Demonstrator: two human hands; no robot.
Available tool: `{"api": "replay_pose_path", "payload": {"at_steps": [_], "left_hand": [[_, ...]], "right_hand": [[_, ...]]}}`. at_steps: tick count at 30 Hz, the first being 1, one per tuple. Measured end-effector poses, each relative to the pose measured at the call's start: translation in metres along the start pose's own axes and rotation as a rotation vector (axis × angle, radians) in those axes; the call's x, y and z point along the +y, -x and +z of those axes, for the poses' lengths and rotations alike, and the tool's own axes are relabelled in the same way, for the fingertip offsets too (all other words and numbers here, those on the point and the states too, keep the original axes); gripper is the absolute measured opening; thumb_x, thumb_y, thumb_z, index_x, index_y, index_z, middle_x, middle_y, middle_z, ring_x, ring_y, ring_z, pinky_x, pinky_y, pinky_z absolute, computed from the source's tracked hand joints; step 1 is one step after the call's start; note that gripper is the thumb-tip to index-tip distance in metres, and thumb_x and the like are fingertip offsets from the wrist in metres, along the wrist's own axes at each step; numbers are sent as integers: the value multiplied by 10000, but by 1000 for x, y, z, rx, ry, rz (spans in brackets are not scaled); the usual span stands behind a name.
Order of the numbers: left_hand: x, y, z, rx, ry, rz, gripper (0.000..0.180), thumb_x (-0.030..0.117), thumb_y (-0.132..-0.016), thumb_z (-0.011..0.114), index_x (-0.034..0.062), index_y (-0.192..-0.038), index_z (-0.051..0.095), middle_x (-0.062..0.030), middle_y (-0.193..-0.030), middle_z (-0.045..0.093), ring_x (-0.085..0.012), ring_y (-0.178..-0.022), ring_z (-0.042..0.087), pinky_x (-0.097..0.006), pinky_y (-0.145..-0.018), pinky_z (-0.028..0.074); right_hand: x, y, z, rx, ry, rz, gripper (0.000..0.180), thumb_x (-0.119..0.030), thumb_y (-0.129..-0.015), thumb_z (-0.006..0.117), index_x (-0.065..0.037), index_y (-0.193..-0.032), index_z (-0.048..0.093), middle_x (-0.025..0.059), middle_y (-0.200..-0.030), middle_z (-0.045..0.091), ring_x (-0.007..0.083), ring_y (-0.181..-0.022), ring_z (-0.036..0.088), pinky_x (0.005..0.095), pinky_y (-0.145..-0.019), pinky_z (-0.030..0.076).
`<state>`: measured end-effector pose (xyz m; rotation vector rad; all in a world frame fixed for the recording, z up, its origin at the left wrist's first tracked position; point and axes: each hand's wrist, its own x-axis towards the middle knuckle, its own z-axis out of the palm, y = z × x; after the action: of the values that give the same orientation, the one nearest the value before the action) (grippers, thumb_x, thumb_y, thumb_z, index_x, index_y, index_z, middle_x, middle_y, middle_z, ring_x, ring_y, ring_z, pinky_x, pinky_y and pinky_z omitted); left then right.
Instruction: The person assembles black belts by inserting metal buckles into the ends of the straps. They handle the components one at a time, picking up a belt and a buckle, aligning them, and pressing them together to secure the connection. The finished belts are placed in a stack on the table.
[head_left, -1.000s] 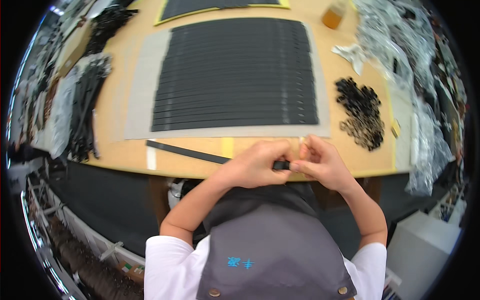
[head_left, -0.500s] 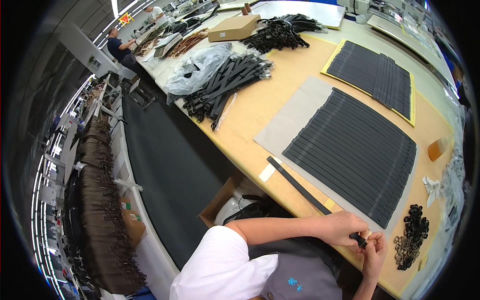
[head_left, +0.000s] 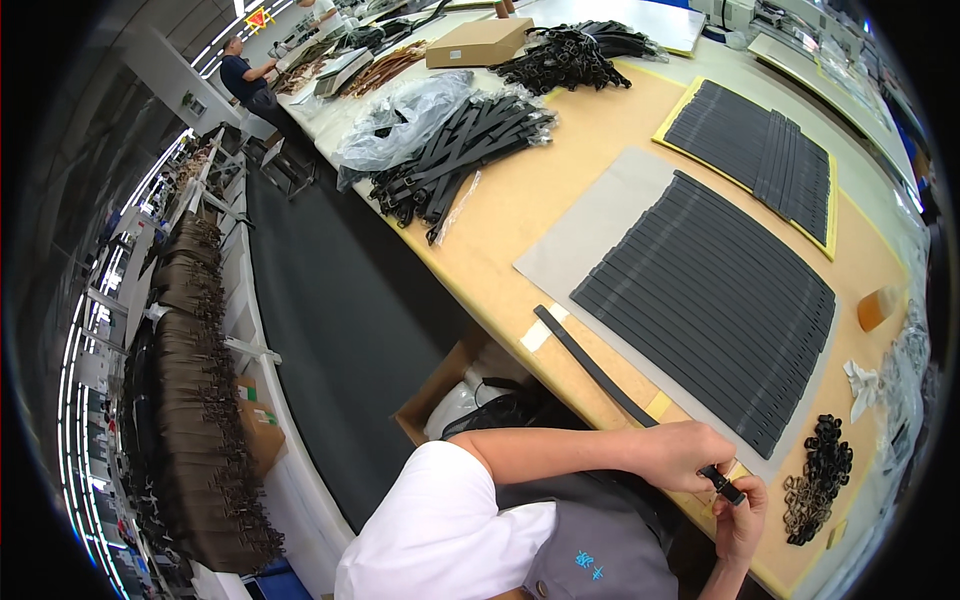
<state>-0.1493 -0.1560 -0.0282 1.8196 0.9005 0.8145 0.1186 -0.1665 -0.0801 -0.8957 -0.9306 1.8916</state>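
Both hands meet at the near edge of the counter (head_left: pixel 560 200), at the end of a long black strap (head_left: pixel 600 375). Left hand (head_left: pixel 685 455) pinches the strap's end from above, and right hand (head_left: pixel 742 520) grips the same end from below, fingers curled around it. From the hands the strap runs up and left along the counter edge. Beyond the strap lies a grey mat (head_left: pixel 600 225) covered by a row of black straps (head_left: pixel 715 305). Right of the hands sits a pile of dark metal buckles (head_left: pixel 820 478).
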Motion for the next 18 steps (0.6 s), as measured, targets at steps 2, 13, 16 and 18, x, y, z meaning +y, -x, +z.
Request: {"api": "replay_pose_path", "payload": {"at_steps": [2,13,16,18], "left_hand": [[0,2,5,-21,-1,10,194,106,-831,759,37,-966,638,-107,-801,660,-309,-758,668,-418,-640,499],[-6,-3,8,-8,-59,64,225,71,-810,760,43,-1028,709,-126,-866,706,-334,-819,708,-420,-694,564],[-15,-5,13,-56,-55,14,250,7,-774,805,31,-1004,711,-114,-885,723,-302,-801,715,-385,-682,568],[-17,-8,13,-71,-43,-8,252,-4,-773,811,25,-1002,712,-110,-876,724,-282,-786,715,-364,-663,564]], "right_hand": [[1,-6,15,-28,60,-43,342,-186,-902,804,-6,-1115,605,100,-937,684,156,-715,679,235,-658,571],[-23,-9,48,-74,692,113,245,-169,-859,821,-1,-1010,724,-40,-694,642,11,-594,508,209,-543,394],[-25,-7,46,-72,620,136,263,-188,-910,797,19,-1051,717,-13,-683,660,21,-611,569,205,-546,422],[-27,-6,42,-71,586,171,270,-190,-931,780,25,-1080,713,-5,-693,670,30,-628,602,205,-555,442]]}}
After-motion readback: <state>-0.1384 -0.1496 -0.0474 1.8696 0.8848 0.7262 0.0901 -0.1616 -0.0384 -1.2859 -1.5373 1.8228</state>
